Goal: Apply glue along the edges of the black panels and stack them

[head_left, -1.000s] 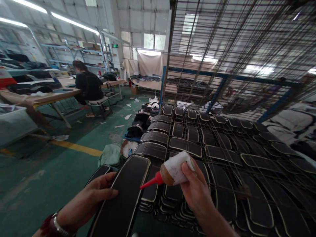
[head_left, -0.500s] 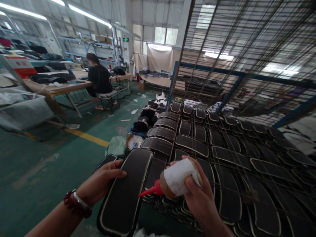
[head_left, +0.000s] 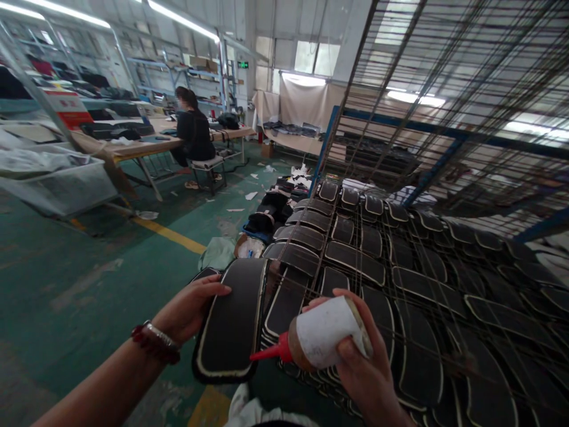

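My left hand (head_left: pixel 195 308) grips the left edge of a black rounded panel (head_left: pixel 233 320), its thumb on the top face and its fingers hidden beneath. A pale line, like glue, runs around the panel's border. In my right hand (head_left: pixel 364 356) is a glue bottle (head_left: pixel 326 332) with a white label and a red pointed nozzle (head_left: pixel 273 351). The bottle lies tilted on its side, and its tip is at the panel's lower right edge. Whether the tip touches the panel I cannot tell.
A wire rack (head_left: pixel 355 255) on the right bears many similar black panels with pale borders. Its raised wire shelves (head_left: pixel 444 77) slant overhead. Dark bundles (head_left: pixel 262 219) lie on the floor beyond. A seated person (head_left: pixel 193 130) works at a table (head_left: pixel 155 145) near a bin (head_left: pixel 66 184).
The panel has shifted away from me and its near end is drawn up in view. The nozzle tip now sits nearer its lower right corner. The view has turned slightly left.
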A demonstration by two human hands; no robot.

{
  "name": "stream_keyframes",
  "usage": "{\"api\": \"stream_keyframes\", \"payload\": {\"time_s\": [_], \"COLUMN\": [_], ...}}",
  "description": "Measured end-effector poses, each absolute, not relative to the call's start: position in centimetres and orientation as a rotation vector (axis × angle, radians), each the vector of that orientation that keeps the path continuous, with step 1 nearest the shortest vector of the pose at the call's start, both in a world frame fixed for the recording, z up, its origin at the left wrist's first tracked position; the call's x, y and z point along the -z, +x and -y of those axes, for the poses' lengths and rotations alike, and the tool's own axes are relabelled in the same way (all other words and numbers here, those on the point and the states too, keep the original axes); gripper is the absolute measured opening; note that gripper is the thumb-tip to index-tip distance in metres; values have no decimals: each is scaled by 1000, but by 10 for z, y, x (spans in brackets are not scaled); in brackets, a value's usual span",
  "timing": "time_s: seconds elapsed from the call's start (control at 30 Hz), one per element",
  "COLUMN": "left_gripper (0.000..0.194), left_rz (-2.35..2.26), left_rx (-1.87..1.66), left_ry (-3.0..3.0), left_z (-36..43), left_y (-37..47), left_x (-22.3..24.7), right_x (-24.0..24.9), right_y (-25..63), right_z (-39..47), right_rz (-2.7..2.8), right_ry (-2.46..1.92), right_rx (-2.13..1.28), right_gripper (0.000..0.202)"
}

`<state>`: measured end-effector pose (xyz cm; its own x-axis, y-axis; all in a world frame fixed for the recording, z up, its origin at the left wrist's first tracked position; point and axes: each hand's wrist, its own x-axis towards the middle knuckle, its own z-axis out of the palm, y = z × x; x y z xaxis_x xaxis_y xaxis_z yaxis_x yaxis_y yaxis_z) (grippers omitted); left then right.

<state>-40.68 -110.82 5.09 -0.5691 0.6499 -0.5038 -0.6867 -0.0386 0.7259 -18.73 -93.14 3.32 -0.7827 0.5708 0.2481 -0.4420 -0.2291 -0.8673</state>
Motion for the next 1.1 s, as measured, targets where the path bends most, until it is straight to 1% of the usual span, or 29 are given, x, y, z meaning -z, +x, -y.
{"api": "stream_keyframes", "payload": {"time_s": [0.23, 0.37, 0.47, 0.57, 0.67, 0.73, 0.8, 0.87, 0.97, 1.1], "left_gripper": [11, 10, 15, 30, 39, 38, 34, 31, 33, 32], "left_rz": [-1385, -1407, -1429, -1427, -1342, -1265, -1198, -1145, -1105, -1172], "left_rx": [-1785, -1821, -1857, -1844, -1797, -1763, -1744, -1735, -1732, -1736], "left_ry": [-108, -204, -155, -13, 62, 75, 80, 83, 68, 57], "left_z": [1109, 1108, 1107, 1107, 1108, 1108, 1107, 1105, 1103, 1103], "left_y": [-410, -410, -407, -397, -383, -375, -368, -365, -366, -373], "left_x": [-48, -45, -44, -43, -41, -40, -39, -40, -42, -43], "right_x": [-26, -7, 5, -2, -24, -37, -44, -44, -33, -20], "right_y": [-190, -194, -204, -221, -239, -249, -258, -263, -264, -247], "right_z": [937, 946, 951, 945, 928, 916, 908, 905, 909, 919], "right_rz": [1281, 1148, 1024, 817, 807, 901, 976, 1027, 1119, 1301], "right_ry": [-232, -338, -436, -533, -509, -450, -412, -394, -359, -293], "right_rx": [-2050, -2099, -2294, -2403, -2248, -2123, -2025, -1948, -1878, -1934], "right_gripper": [55, 53, 49, 38, 35, 38, 41, 43, 42, 48]}}
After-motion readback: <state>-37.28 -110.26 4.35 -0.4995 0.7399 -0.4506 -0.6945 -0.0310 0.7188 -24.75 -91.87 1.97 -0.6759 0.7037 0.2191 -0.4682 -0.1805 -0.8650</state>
